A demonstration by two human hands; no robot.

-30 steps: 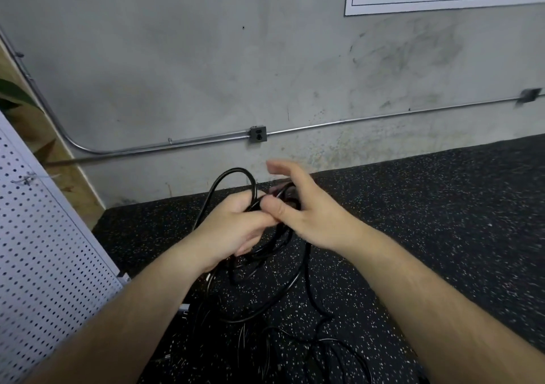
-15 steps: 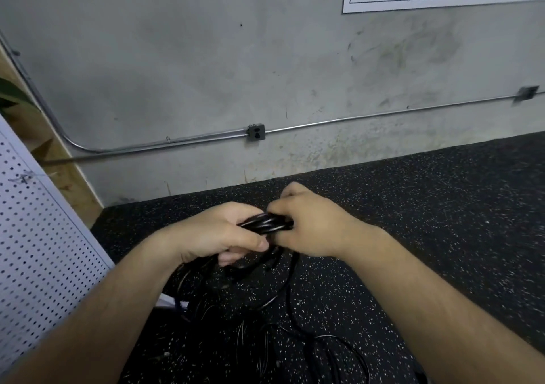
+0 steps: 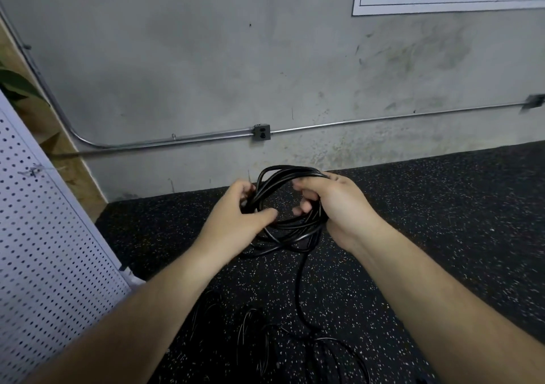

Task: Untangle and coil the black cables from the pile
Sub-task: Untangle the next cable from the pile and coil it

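Your left hand (image 3: 236,215) is curled round the left side of the coil of black cable (image 3: 290,170), with the thumb pressed across the strands. Your right hand (image 3: 339,206) is curled round the right side, so both hands hold the same ring of loops up above the speckled floor (image 3: 442,206). The loops between your hands are not neat: some cross over each other, and a few sag lower, under your grip. If you loosen either hand, those saggy loops could slip out and the ring could fall open. One loose tail (image 3: 298,289) drops from under your right hand, down and back toward you, to the pile of black cables (image 3: 253,339) on the floor below your arms. I can't tell if that tail is caught in the pile. If it is caught and you pull it up fast, it could drag other cables along or pull tight into a knot. It could also tug loops out of your fingers. The black cables are hard to see on the dark floor, so you could grab the wrong one.
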